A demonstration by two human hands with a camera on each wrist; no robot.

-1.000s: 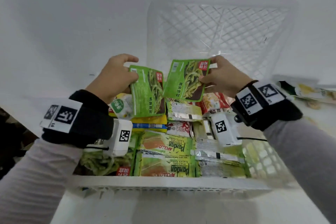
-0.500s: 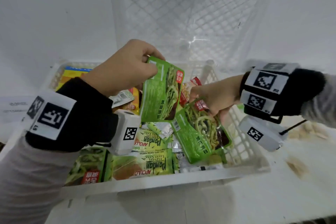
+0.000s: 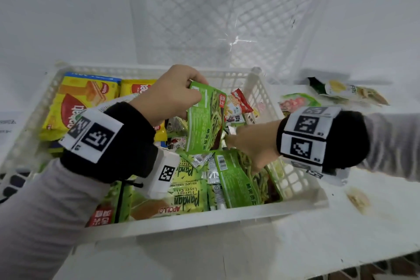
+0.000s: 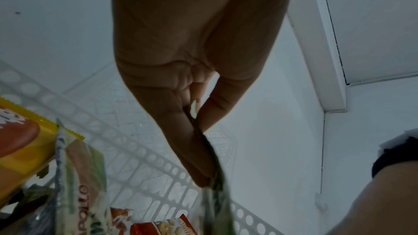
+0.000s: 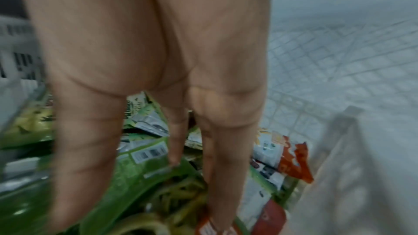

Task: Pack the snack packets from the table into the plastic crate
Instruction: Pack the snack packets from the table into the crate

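Note:
The white plastic crate (image 3: 204, 219) sits in front of me, holding several snack packets. My left hand (image 3: 193, 90) is over the middle of the crate and pinches the top corner of a green bean-snack packet (image 3: 204, 120), which hangs upright. In the left wrist view the left hand (image 4: 199, 131) squeezes the green packet's (image 4: 214, 203) edge between thumb and fingers. My right hand (image 3: 250, 150) reaches down into the crate's right side. There its straight fingers (image 5: 176, 160) touch a second green packet (image 3: 236, 179), which lies tilted against the right wall.
Yellow wafer packs (image 3: 79, 107) fill the crate's far left; Pandan cake packs (image 3: 186, 198) line its near side. A second white crate (image 3: 227, 18) stands on edge against the wall behind. More packets (image 3: 295, 102) lie on the table right of the crate, near a brownish stain (image 3: 359, 198).
My right hand has swung down and right, bringing its green packet into the crate's right side, and its fingers have straightened. The left hand still holds its packet, now lower over the crate.

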